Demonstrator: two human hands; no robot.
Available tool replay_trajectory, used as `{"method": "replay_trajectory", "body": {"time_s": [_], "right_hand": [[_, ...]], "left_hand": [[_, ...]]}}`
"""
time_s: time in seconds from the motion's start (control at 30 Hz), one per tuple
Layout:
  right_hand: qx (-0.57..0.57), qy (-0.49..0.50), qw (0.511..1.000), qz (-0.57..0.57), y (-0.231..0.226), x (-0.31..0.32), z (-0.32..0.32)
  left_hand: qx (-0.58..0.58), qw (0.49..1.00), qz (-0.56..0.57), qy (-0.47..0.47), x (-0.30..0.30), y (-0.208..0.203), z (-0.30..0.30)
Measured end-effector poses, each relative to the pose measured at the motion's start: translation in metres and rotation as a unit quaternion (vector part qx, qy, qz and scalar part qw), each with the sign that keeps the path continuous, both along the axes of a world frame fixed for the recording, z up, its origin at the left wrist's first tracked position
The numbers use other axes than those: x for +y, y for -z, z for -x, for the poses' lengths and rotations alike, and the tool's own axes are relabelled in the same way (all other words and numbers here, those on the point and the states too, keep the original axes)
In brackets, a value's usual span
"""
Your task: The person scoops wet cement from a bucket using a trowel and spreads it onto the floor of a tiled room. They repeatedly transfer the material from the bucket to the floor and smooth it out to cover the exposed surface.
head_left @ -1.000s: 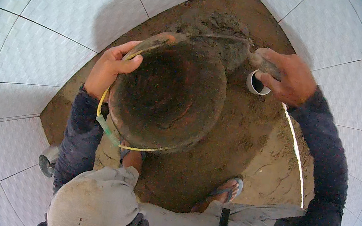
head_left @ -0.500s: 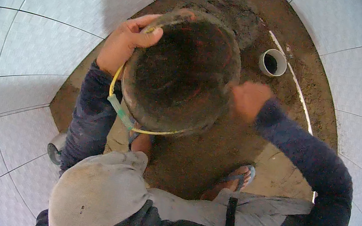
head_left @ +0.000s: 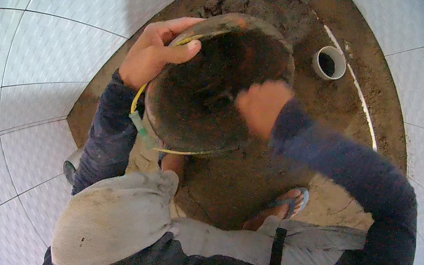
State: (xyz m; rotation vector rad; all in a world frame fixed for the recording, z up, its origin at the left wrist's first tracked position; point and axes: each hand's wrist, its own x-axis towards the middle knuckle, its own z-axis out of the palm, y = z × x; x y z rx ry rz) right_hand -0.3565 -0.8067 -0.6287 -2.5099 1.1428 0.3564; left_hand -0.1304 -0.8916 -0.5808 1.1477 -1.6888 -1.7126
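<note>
A round, dark, dirt-coated bucket (head_left: 193,112) is tilted in front of me, its broad round face turned up toward me. My left hand (head_left: 152,54) grips it at the upper left edge, thumb lying over the rim. Its thin yellow handle (head_left: 136,99), with a green sleeve, hangs along the left and lower side. My right hand (head_left: 264,108), closed like a fist and slightly blurred, is over the right part of the dark face. Its fingertips are hidden, and I cannot make out whether it holds something small.
A small white cup (head_left: 337,69) with dark contents stands on the brown earthy floor (head_left: 391,116), right of the bucket. Beside it runs a white line (head_left: 362,102). A dark heap (head_left: 269,1) lies beyond the bucket. White tiled walls (head_left: 66,56) rise on both sides. My sandalled foot (head_left: 293,201) is below.
My right hand has moved left, from the bucket's right edge to over its dark face. The bucket, still in my left hand, has shifted slightly right in the picture, as has the cup.
</note>
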Motion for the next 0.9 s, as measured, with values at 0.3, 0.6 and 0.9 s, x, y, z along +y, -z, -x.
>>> {"method": "replay_trajectory", "body": {"time_s": [0.3,0.6,0.9], "right_hand": [[-0.043,0.003,0.998,0.041,0.029,0.023,0.012],[-0.080,0.087,0.992,0.043,0.037,0.036,0.010],[-0.092,0.058,0.987,0.116,0.019,0.028,-0.010]], "left_hand": [[-0.034,0.998,0.056,0.011,0.003,-0.010,0.024],[-0.020,0.999,0.035,-0.004,0.000,-0.003,0.018],[-0.016,0.999,0.046,0.024,0.009,-0.007,0.024]]}}
